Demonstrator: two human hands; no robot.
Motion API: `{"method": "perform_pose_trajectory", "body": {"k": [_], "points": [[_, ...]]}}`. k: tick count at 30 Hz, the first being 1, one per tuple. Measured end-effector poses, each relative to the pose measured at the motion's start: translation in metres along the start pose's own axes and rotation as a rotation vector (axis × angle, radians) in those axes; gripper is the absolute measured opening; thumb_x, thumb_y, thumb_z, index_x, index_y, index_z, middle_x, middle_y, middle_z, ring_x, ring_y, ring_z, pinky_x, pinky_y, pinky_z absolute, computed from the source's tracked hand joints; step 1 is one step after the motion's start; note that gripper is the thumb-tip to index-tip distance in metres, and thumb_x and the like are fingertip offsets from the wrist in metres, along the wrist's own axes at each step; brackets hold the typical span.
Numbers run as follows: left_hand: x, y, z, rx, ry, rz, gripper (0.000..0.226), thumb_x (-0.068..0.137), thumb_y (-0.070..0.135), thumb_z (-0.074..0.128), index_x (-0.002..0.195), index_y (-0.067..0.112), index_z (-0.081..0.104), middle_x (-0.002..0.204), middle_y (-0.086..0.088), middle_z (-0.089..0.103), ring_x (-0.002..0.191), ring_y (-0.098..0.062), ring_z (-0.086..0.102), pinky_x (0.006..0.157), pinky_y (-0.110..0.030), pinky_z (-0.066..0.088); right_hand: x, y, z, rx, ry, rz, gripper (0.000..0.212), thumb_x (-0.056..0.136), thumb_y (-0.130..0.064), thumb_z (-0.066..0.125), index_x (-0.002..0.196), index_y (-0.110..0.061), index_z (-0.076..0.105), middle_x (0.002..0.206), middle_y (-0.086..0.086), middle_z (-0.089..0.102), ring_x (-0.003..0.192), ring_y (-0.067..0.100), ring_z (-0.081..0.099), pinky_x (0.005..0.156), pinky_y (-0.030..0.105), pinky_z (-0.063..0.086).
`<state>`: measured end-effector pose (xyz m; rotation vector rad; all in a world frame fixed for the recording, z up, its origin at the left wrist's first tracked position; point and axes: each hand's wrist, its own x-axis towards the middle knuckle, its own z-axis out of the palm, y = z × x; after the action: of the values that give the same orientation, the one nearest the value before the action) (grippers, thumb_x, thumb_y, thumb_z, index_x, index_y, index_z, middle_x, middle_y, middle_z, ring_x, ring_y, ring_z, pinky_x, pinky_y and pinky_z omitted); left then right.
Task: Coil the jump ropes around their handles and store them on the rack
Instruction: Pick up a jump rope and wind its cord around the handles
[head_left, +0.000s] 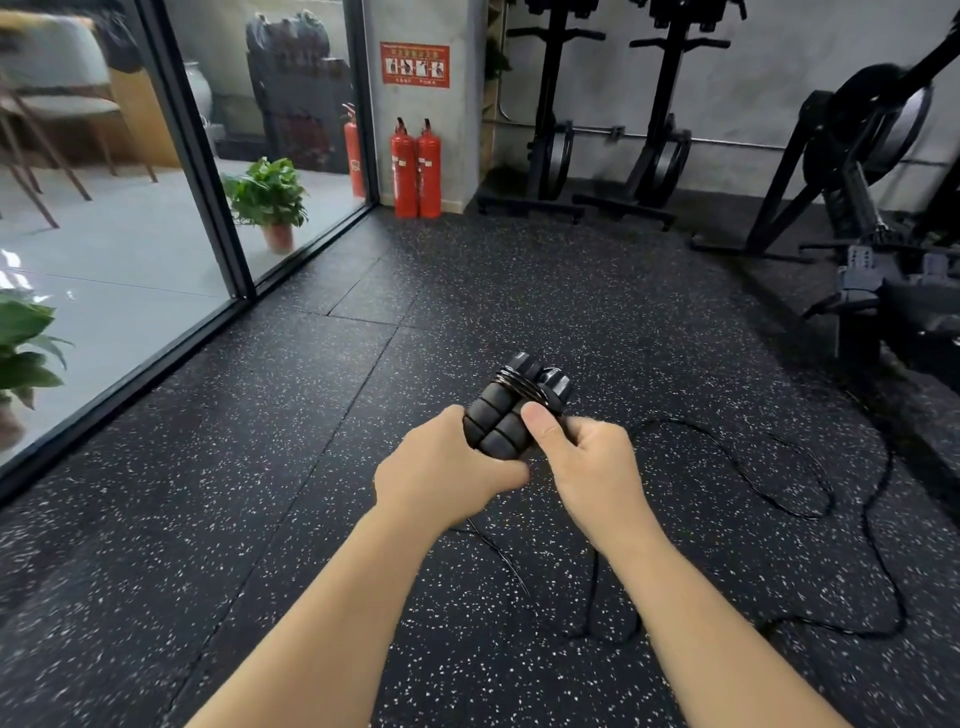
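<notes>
While our left hand (441, 467) curled around the lower ends of the two black foam handles (501, 415), our right hand (587, 462) held them from the other side, its thumb (540, 423) pressed flat on the nearer handle and its fingers wrapped behind. We kept the handles side by side, tilted up and away from us, above the floor and in front of our chest. A few turns of thin black rope (524, 384) were wound around their upper part, just below the hard end caps (540, 371).

Most of the rope was not yet coiled. It dropped from under our hands and lay in loose loops on the floor (810, 499) to our right, with one bend passing beneath our right forearm and another thin strand running under our left wrist.

We stood on a black rubber floor (260, 519) flecked with white. To our left ran a glass wall with a dark frame (208, 182), and behind it stood a potted plant (267, 200); leaves of a second plant (26, 343) showed at the far left edge. Straight ahead, two red fire extinguishers (415, 169) stood against a grey pillar beneath a red sign (414, 64). Black exercise machines (660, 119) lined the back wall and the right side.
</notes>
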<state>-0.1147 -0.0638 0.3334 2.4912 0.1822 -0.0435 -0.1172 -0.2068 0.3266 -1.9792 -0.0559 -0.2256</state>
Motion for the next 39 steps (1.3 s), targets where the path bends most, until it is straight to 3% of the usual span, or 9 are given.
{"method": "perform_pose_trajectory", "body": {"k": [4,9,13,17,22,25,29,34,39], "points": [[0.000,0.006,0.003,0.130,0.080,0.047,0.040,0.065,0.055,0.065,0.084,0.025,0.047,0.078,0.012,0.058,0.069,-0.009,0.054,0.059,-0.027,0.038,-0.001,-0.001,-0.004,-0.007,0.000,0.001,0.048,0.093,-0.042,0.057,0.058,-0.009,0.060,0.034,-0.013,0.039,0.036,0.004,0.029,0.044,0.022,0.023],[0.002,0.009,0.011,0.037,0.142,0.128,0.037,0.073,0.039,0.066,0.092,0.020,0.039,0.077,0.010,0.054,0.072,-0.020,0.054,0.055,-0.030,0.035,-0.002,-0.005,-0.004,-0.065,-0.008,0.002,0.051,0.094,-0.045,0.053,0.061,-0.007,0.061,0.035,-0.012,0.040,0.037,0.005,0.031,0.045,0.026,0.025],[0.012,0.002,0.006,0.028,0.139,0.038,0.037,0.068,0.046,0.067,0.090,0.025,0.046,0.078,0.012,0.057,0.075,-0.018,0.058,0.061,-0.029,0.040,-0.005,-0.009,-0.009,-0.391,-0.052,0.003,0.052,0.100,-0.045,0.038,0.057,-0.016,0.042,0.051,-0.007,0.042,0.050,0.013,0.038,0.052,0.032,0.031],[0.025,-0.014,-0.004,0.101,0.172,-0.048,0.037,0.066,0.046,0.067,0.092,0.026,0.048,0.078,0.012,0.058,0.075,-0.017,0.059,0.058,-0.027,0.038,-0.017,-0.021,-0.023,-0.781,-0.034,0.019,0.046,0.103,-0.043,0.029,0.075,-0.019,0.057,0.066,-0.006,0.055,0.062,0.014,0.052,0.055,0.029,0.037],[0.028,-0.026,-0.009,0.299,0.195,-0.039,0.034,0.073,0.039,0.066,0.096,0.024,0.047,0.079,0.008,0.056,0.078,-0.023,0.058,0.060,-0.028,0.038,-0.029,-0.050,-0.027,-0.953,-0.020,-0.153,0.047,0.102,-0.044,0.031,0.060,-0.022,0.030,0.060,-0.008,0.043,0.052,0.010,0.037,0.047,0.026,0.024],[0.024,-0.023,-0.001,0.506,0.154,0.109,0.031,0.077,0.035,0.064,0.099,0.024,0.045,0.077,0.009,0.050,0.079,-0.024,0.058,0.061,-0.028,0.037,-0.027,-0.062,-0.025,-0.980,-0.072,-0.331,0.047,0.101,-0.044,0.031,0.060,-0.021,0.026,0.062,-0.007,0.042,0.059,0.017,0.042,0.047,0.027,0.023],[0.012,-0.011,0.015,0.707,0.017,0.517,0.035,0.080,0.034,0.062,0.111,0.031,0.047,0.081,0.007,0.051,0.087,-0.022,0.064,0.066,-0.032,0.039,-0.007,-0.055,-0.031,-0.977,-0.142,-0.435,0.053,0.100,-0.049,0.034,0.057,-0.019,0.028,0.058,-0.004,0.040,0.063,0.020,0.043,0.048,0.027,0.021],[0.003,-0.007,0.011,0.503,-0.011,0.970,0.015,0.076,0.036,0.055,0.084,0.030,0.044,0.071,0.011,0.048,0.071,-0.018,0.057,0.072,-0.036,0.048,0.015,-0.019,-0.054,-0.810,-0.080,-0.308,0.061,0.096,-0.054,0.041,0.051,-0.014,0.033,0.048,-0.002,0.038,0.051,0.018,0.040,0.051,0.029,0.029],[-0.004,0.000,0.009,0.307,0.055,1.039,0.018,0.071,0.037,0.047,0.082,0.024,0.053,0.068,0.009,0.051,0.063,-0.017,0.051,0.068,-0.040,0.048,0.022,0.004,-0.060,-0.513,-0.212,-0.146,0.067,0.091,-0.054,0.055,0.043,-0.016,0.026,0.038,-0.008,0.027,0.043,0.013,0.026,0.053,0.030,0.025]]}}
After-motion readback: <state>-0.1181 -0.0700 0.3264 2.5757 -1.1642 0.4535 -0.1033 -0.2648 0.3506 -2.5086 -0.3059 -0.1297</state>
